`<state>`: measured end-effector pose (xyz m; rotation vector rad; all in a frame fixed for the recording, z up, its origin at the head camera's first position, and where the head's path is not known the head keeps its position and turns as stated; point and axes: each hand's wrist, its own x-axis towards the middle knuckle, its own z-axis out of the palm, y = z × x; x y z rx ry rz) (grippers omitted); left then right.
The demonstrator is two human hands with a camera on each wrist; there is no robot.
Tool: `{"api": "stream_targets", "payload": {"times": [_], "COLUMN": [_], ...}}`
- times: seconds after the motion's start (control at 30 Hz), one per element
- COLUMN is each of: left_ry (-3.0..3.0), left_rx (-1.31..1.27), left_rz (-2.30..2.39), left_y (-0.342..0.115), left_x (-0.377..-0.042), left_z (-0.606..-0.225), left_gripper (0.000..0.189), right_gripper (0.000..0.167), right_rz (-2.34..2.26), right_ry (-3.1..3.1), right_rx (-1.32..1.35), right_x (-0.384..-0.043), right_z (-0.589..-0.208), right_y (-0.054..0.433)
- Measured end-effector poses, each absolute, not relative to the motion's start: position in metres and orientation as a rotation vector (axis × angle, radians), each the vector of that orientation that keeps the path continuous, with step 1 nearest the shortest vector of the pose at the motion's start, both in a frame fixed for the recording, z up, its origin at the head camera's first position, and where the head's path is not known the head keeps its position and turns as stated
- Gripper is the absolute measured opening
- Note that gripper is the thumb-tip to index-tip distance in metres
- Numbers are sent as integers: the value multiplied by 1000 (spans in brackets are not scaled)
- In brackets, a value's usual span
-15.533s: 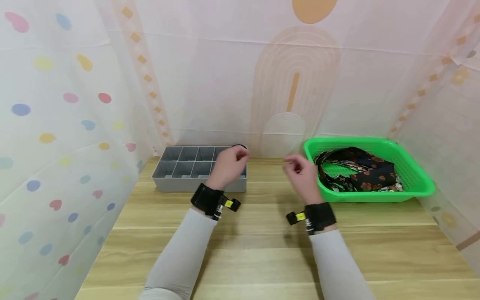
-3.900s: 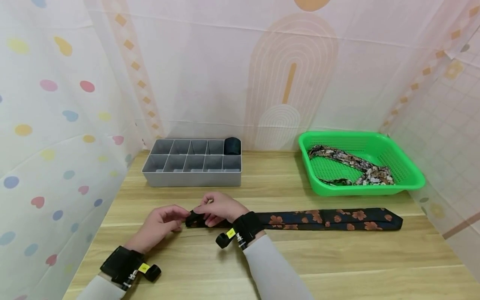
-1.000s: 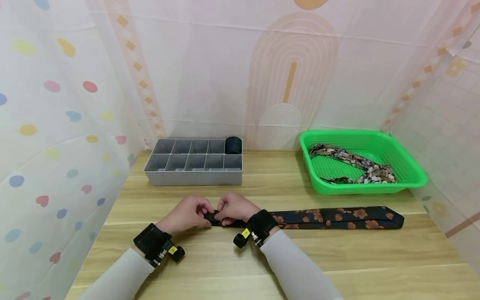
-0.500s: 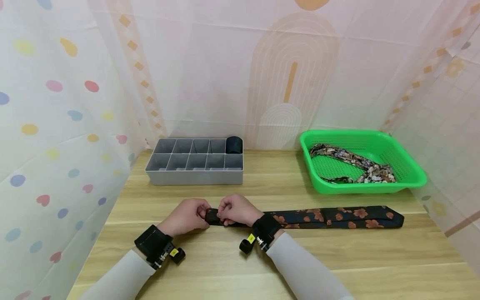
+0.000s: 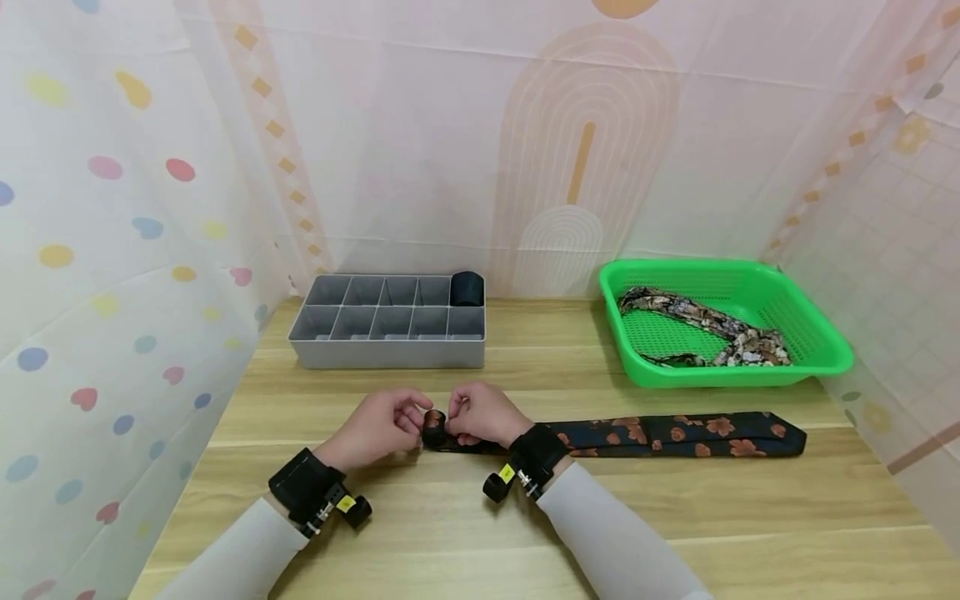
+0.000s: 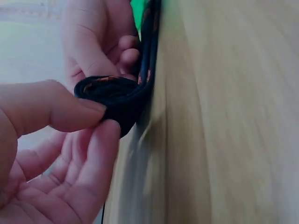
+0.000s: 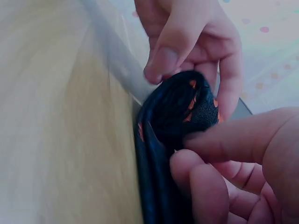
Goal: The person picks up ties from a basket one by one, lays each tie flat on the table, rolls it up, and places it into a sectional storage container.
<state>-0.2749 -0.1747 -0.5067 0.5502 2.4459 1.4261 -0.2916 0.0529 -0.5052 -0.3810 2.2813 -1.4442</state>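
Observation:
A dark necktie with orange-brown flowers lies lengthwise across the wooden table, its wide pointed end to the right. Its left end is wound into a small roll between the two hands. My left hand holds the roll's left side, thumb and fingertips at its outer layer. From the other side my right hand pinches the roll, the thumb reaching its inner edge in the right wrist view. The right hand hides part of the tie's length beside the roll.
Behind the hands stands a grey divided organizer box, a dark rolled item in its back right compartment. At the back right, a green plastic basket holds a patterned cloth strip. Patterned curtains enclose the table.
The tie left the basket and now lies on the table. Since 3.9 seconds ago its left end has been wound into a roll, and both hands have shifted right.

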Motion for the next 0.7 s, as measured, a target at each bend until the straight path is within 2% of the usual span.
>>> {"api": "stream_targets", "payload": {"times": [0.17, 0.43, 0.57, 0.7], "left_ry": [2399, 2446, 2562, 2649], "left_rx": [669, 778, 815, 861], "left_rz": [1443, 1344, 1277, 1185], "left_y": [-168, -161, -153, -142], "left_x": [-278, -278, -276, -272], "left_z": [-508, -509, -510, -508], "left_gripper": [35, 43, 37, 35], "right_gripper": [17, 27, 24, 22], "right_rz": [-1219, -904, -950, -1187], "right_ry": [2471, 2711, 2628, 2379], "right_rx": [-517, -676, -697, -662], "right_x": [-294, -293, -296, -296], "right_z": [-504, -507, -503, -499], "right_y": [57, 56, 62, 73]}}
